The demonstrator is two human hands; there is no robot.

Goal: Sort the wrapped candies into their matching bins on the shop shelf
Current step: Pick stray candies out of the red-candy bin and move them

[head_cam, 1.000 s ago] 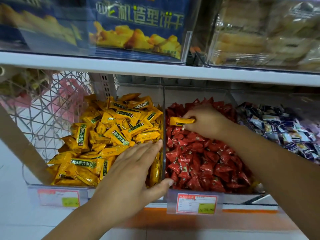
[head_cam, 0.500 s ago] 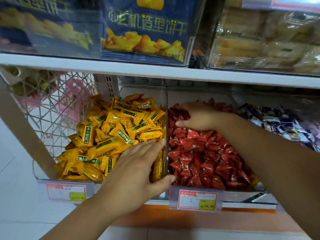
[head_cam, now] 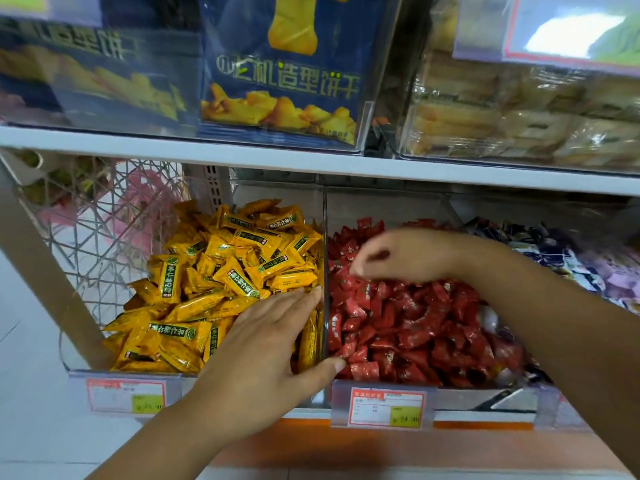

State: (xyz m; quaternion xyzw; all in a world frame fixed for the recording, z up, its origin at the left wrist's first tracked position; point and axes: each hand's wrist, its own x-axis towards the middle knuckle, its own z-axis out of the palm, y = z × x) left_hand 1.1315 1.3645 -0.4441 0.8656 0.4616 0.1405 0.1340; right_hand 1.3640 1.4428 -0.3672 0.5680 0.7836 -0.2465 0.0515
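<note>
Your left hand (head_cam: 266,344) lies flat over the front of the yellow candies (head_cam: 214,271). Its grip is spread, with fingertips at the clear divider (head_cam: 325,237) and the thumb reaching past it to the red candies (head_cam: 415,323) at lower centre. Your right hand (head_cam: 405,254) hovers mid-frame over the red heap, fingers curled downward. Blur hides whether that grip pinches a wrapper, so it cannot be told.

The danger here is spill. The yellow heap crowds right against the divider (and stands high along it), so a sweep of the flat palm could push yellow pieces over into the red bin (head_cam: 467,393). A hasty rake by the right hand could likewise flick red pieces toward the blue-and-white candies (head_cam: 554,251) at the right of the frame.

The red wrappers lie just below the right fingertips, contact uncertain. The yellow ones lie under the left palm.
</note>
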